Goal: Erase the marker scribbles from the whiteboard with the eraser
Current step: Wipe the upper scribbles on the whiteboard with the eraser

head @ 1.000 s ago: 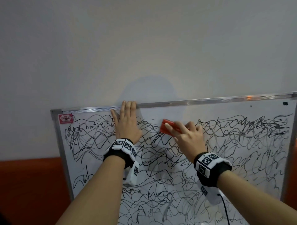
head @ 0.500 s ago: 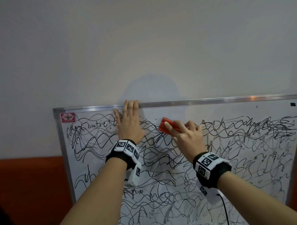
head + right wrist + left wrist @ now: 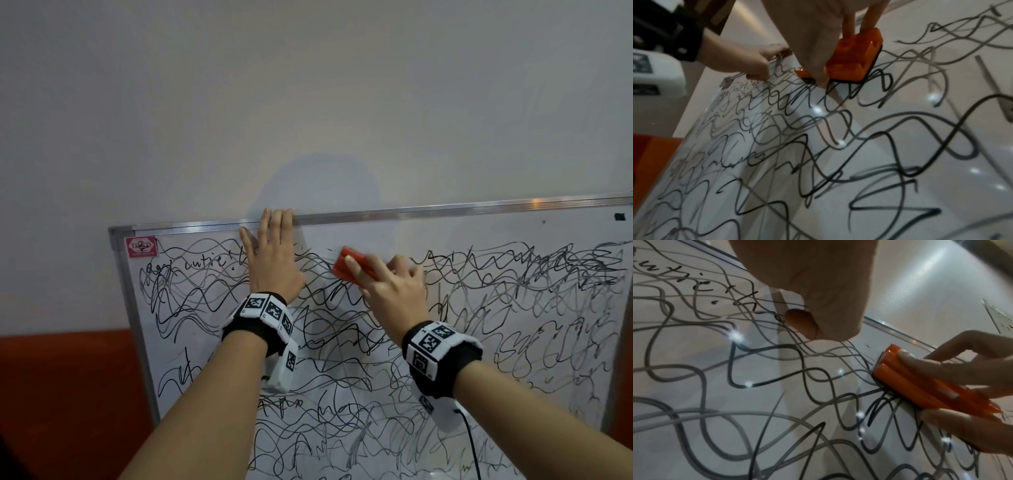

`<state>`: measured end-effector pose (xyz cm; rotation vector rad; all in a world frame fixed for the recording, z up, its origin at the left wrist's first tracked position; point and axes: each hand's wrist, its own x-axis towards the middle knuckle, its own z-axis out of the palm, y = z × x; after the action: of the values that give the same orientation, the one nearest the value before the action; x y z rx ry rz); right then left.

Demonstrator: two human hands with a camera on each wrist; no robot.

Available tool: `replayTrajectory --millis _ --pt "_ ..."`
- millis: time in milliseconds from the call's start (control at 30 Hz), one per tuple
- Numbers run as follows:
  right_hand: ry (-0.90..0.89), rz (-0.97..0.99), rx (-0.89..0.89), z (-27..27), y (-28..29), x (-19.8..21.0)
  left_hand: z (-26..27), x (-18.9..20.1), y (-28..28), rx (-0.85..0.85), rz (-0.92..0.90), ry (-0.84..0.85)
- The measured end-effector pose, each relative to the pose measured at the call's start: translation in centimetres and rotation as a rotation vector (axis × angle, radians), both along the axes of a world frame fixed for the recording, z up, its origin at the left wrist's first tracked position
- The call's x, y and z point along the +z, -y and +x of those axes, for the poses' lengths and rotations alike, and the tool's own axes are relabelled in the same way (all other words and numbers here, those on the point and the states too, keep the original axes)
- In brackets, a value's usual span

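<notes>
From the head view, the left hand [image 3: 274, 257] is lying flat, fingers straight, against the scribble-covered, metal-framed whiteboard [image 3: 513, 233]. The right hand [image 3: 394, 291] is gripping the orange plastic eraser [image 3: 352, 263]. Both wrist views show the eraser's pad pressing the board near its top edge.

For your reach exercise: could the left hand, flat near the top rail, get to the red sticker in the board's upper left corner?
Probably yes. The left hand lies flat on the whiteboard, and only scribbled board separates it from the red sticker.
</notes>
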<state>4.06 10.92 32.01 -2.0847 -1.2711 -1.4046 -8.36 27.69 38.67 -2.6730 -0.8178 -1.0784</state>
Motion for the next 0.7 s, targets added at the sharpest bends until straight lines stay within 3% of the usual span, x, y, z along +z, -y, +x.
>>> replayTrajectory --millis 300,433,567,700 --pt "-0.010 -0.051 0.004 -0.4 -0.4 0.6 0.0 0.0 0.0 -0.010 0.010 0.026" --pt "-0.060 0.029 -0.030 -0.2 -0.4 2.0 -0.3 0.3 0.4 -0.008 -0.012 -0.006" --pt "0.009 -0.074 -0.003 -0.3 0.0 0.9 -0.5 0.5 0.5 -0.010 -0.017 -0.017" --pt "-0.048 0.042 -0.027 -0.2 -0.5 1.9 -0.3 0.4 0.3 -0.007 -0.015 -0.019"
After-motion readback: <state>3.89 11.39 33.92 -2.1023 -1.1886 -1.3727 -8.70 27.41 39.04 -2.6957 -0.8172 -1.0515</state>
